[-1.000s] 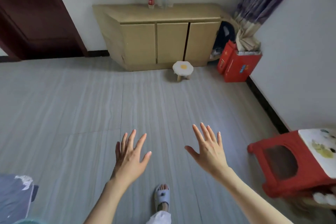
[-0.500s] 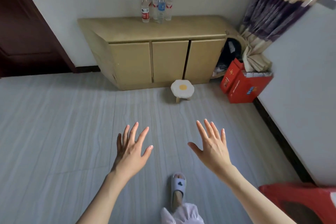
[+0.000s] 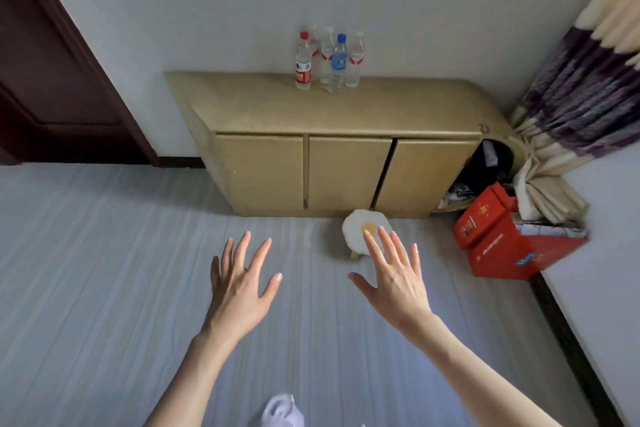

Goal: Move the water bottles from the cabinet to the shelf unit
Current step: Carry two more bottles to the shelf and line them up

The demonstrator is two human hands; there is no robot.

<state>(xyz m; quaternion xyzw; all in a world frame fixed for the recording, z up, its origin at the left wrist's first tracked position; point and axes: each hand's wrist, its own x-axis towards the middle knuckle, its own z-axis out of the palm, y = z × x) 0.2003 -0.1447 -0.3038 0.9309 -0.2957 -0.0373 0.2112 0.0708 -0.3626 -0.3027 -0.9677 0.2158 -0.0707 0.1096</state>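
Several clear water bottles stand clustered at the back of the tan cabinet (image 3: 270, 107), against the wall. A red-capped bottle (image 3: 303, 62) is leftmost, a blue-capped bottle (image 3: 338, 64) stands in front, and white-capped ones are behind them. My left hand (image 3: 240, 288) and my right hand (image 3: 393, 276) are held out over the floor, palms down, fingers spread, holding nothing. Both are well short of the cabinet. No shelf unit is in view.
A small egg-shaped stool (image 3: 363, 230) stands on the floor before the cabinet, partly behind my right fingers. Red boxes (image 3: 502, 246) and a curtain (image 3: 571, 104) fill the right corner. A dark door (image 3: 52, 80) is at left. My foot (image 3: 282, 411) shows below.
The cabinet and bottles have come nearer and lower in view as I walk forward. The red stool at right has left the frame. Both hands stay spread and empty.
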